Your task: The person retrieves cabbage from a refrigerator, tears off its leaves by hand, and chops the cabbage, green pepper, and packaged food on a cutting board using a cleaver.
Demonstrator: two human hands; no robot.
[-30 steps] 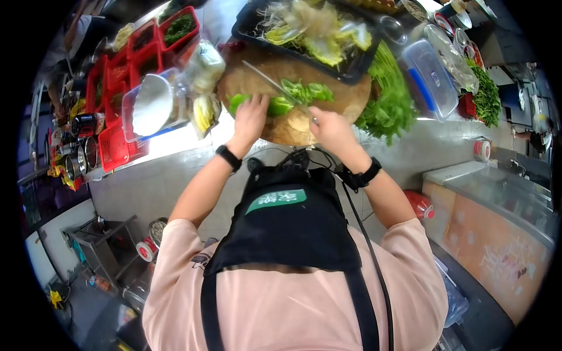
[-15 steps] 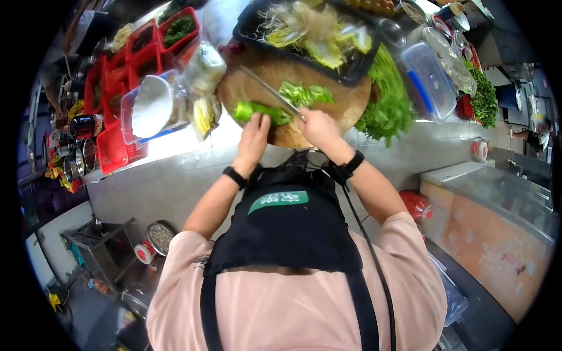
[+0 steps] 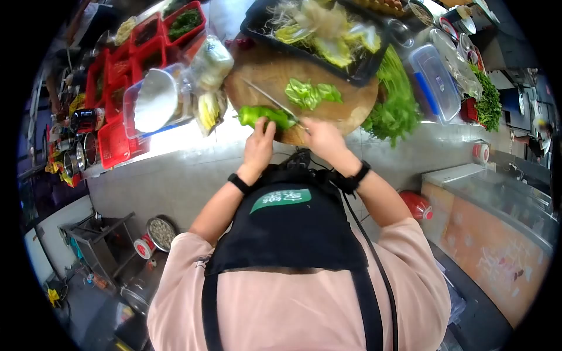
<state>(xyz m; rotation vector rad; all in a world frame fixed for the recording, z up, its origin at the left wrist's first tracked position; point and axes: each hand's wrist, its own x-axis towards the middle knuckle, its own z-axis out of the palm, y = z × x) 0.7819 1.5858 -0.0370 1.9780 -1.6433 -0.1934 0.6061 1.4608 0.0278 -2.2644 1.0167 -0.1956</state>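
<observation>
On a round wooden cutting board (image 3: pixel 257 73) lies a green pepper (image 3: pixel 253 115). Bent fingers of my left hand (image 3: pixel 259 140) press on its near side and hold it. My right hand (image 3: pixel 324 138) is wrapped round the handle of a knife (image 3: pixel 266 95); its blade slants away to the left, over the pepper's right end. Cut green pepper pieces (image 3: pixel 310 93) lie on the board beyond the knife. The far part of the board is covered by a black tray (image 3: pixel 351 76) with pale yellow-green leaves (image 3: pixel 328 35).
Leafy green stalks (image 3: pixel 393 105) lie at the board's right, beside a clear, blue-edged plastic container (image 3: pixel 433 82). To the left are bagged vegetables (image 3: pixel 211 67), a clear tub (image 3: pixel 130 105) with a white bowl (image 3: pixel 155 100), and several red baskets (image 3: pixel 114 143).
The view has shifted slightly, so the board and both hands appear a little further right. My left hand still holds the pepper and my right hand the knife, with its blade at the pepper's right end.
</observation>
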